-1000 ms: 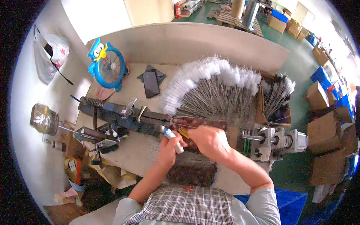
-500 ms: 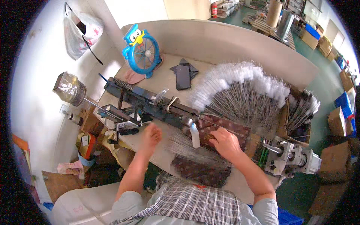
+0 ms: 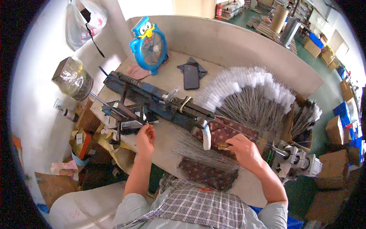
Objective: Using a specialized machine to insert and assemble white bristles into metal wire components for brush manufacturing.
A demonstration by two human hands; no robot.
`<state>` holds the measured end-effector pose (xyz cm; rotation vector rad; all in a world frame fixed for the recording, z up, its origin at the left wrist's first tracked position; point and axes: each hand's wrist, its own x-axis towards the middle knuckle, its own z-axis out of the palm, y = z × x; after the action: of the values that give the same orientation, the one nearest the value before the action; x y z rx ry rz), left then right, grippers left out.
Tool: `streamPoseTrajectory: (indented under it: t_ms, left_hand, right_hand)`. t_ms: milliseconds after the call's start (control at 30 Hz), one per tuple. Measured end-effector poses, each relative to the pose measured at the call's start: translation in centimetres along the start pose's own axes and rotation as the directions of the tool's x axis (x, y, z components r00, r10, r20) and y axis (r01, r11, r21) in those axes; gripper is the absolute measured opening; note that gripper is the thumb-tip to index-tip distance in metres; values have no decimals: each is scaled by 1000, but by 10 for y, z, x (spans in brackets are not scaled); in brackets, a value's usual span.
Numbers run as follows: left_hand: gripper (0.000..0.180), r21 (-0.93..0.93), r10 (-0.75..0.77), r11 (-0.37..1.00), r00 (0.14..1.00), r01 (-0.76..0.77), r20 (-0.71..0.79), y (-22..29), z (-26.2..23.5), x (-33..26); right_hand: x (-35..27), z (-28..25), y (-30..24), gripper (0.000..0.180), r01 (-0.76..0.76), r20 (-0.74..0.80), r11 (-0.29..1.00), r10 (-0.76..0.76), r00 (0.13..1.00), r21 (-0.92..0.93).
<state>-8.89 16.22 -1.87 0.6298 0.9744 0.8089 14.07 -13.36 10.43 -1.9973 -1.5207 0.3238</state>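
My left hand (image 3: 146, 138) is closed, its fingertips at the end of a black metal bracket (image 3: 121, 113) on the bench's left side. Whatever it pinches is too small to make out. My right hand (image 3: 246, 152) grips a small brass-coloured piece (image 3: 224, 146) above a brown dotted cloth (image 3: 221, 133). Between my hands, a white-sleeved handle (image 3: 206, 138) hangs from a long black bench machine (image 3: 164, 103). Thin wires (image 3: 198, 150) lie in a loose bundle below it, partly over a second dotted cloth (image 3: 207, 174).
Behind the machine fan out many wire brushes with white bristles (image 3: 248, 82), beside a cardboard box (image 3: 301, 131) of more. A motor unit with a chuck (image 3: 295, 160) stands at the right. A phone (image 3: 191, 76) and a blue cartoon-bird fan (image 3: 150, 47) are at the back.
My left hand has moved left to the bracket's end, its fingers now closed there. My right hand has shifted slightly right, and the brass-coloured piece shows more clearly. The whole view has shifted a little.
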Motion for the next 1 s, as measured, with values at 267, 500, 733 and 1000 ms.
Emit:
streamPoseTrajectory:
  t_ms: [267,500,733,1000]
  left_hand:
    - [19,237,2,957,818,-169,576,-61,132,-126]
    - [18,291,-149,956,776,-46,612,-98,187,-132]
    - [17,271,-161,962,756,-23,635,-111,196,-129]
    - [17,191,-92,982,885,3,457,-74,186,-135]
  right_hand:
    - [6,-38,18,15,-196,-338,980,172,925,-40]
    - [-12,-43,34,20,-321,-197,920,366,910,225]
    - [-25,-48,45,19,-261,-122,878,334,935,400]
    - [20,-37,21,14,52,-442,978,-139,886,-203]
